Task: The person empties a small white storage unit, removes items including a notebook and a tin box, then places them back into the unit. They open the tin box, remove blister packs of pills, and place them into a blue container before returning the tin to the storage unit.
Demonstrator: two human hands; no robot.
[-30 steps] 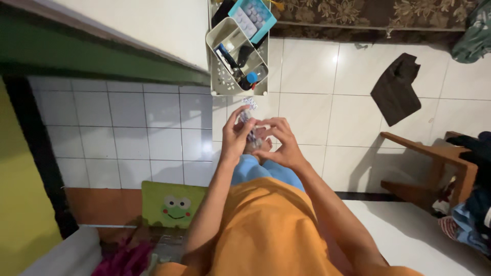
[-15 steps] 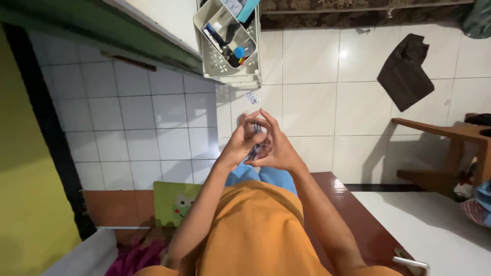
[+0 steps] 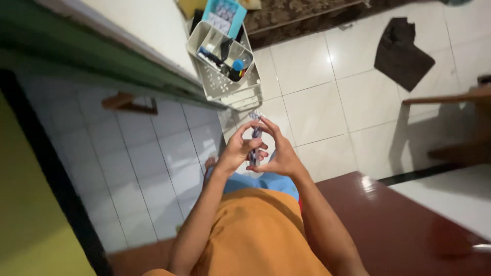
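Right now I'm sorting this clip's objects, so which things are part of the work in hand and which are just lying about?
In hand:
- blister strip of pills, pinched between both hands
- left hand
- right hand

Lying about:
- cream organiser basket holding small items
- teal pill tray
- dark cloth on the tiled floor
- wooden stool

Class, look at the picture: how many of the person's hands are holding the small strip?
2: the left hand grips the strip from the left, the right hand from the right.
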